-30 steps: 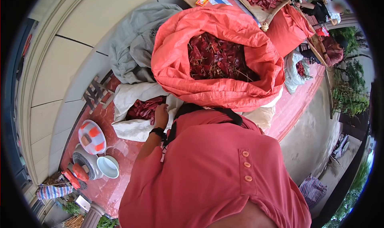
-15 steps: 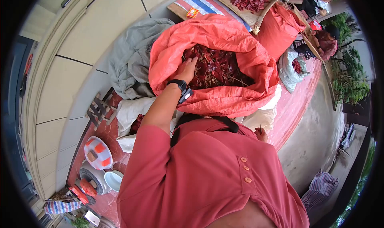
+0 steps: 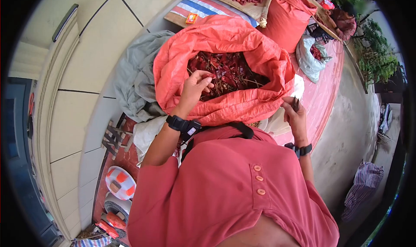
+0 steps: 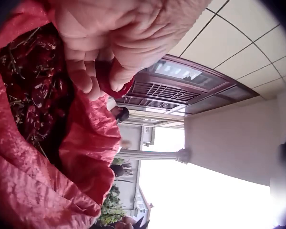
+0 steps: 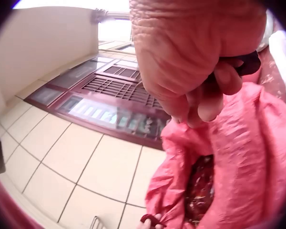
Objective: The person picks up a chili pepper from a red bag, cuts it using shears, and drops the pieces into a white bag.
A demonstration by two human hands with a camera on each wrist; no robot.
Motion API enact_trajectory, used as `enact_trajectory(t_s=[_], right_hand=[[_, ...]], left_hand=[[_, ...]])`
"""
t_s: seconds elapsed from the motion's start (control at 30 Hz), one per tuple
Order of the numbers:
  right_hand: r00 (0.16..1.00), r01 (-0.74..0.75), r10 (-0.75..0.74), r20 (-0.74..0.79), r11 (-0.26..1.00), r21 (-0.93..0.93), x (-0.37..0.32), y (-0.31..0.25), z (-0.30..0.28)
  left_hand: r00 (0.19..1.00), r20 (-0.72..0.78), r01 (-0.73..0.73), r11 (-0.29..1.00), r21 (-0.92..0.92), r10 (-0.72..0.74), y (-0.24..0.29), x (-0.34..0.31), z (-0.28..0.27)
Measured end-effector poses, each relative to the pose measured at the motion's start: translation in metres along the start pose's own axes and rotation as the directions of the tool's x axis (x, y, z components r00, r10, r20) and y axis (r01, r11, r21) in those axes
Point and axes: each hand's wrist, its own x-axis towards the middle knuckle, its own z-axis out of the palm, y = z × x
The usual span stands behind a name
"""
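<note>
In the head view a large red woven sack (image 3: 216, 110) stands open before me, full of dried red chili peppers (image 3: 227, 67) with stalks. My left hand (image 3: 195, 90) is over its near left rim and pinches one dark red chili pepper (image 4: 104, 78) between thumb and fingers, plainest in the left wrist view. Past the sack's right side, my right hand (image 3: 295, 117) has its fingers curled round a small dark tool (image 5: 248, 63). Most of that tool is hidden in the palm; I cannot tell its exact kind.
A grey-green sack (image 3: 138, 78) slumps on the left, with a white sack (image 3: 146, 136) below it. Farther back stand a full red sack (image 3: 288, 19) and a pale sack of chilies (image 3: 313, 63). A basin (image 3: 123, 177) and a small wooden stool (image 3: 116, 138) are at lower left.
My left hand went from the white sack of chilies into the large red sack, then rose toward its near rim with a chili pepper. My right hand came up beside the sack, holding the dark tool.
</note>
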Motion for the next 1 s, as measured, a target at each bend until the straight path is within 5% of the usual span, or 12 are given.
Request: enact_trajectory(t_s=[0.17,0.23,0.47,0.57,0.67,0.87,1.0], right_hand=[[0.908,0.227,-0.227,0.352,0.973,0.044,0.029,-0.061,0.080],[0.882,0.249,-0.258,0.394,0.966,0.074,0.031,-0.078,0.105],[0.873,0.260,-0.302,0.384,0.953,0.157,0.024,-0.110,0.145],[0.837,0.436,-0.434,0.332,0.897,0.074,0.033,-0.094,0.152],[0.849,0.485,-0.404,0.339,0.852,-0.199,0.029,-0.100,0.149],[0.796,0.602,-0.507,0.331,0.717,-0.351,0.025,-0.088,0.150],[0.805,0.586,-0.484,0.344,0.739,-0.333,0.025,-0.080,0.145]], left_hand=[[0.972,0.168,-0.105,0.940,-0.325,0.166,0.047,-0.014,0.028],[0.963,0.182,-0.146,0.953,-0.264,0.198,0.063,-0.019,0.031],[0.966,0.141,-0.197,0.970,-0.146,0.217,0.071,-0.026,0.028],[0.974,0.108,-0.191,0.978,-0.080,0.198,0.069,-0.024,0.024],[0.975,0.115,-0.177,0.978,-0.110,0.190,0.066,-0.023,0.028],[0.970,0.129,-0.145,0.922,-0.360,0.204,0.045,-0.024,0.038],[0.973,0.108,-0.170,0.949,-0.264,0.204,0.047,-0.028,0.044]])
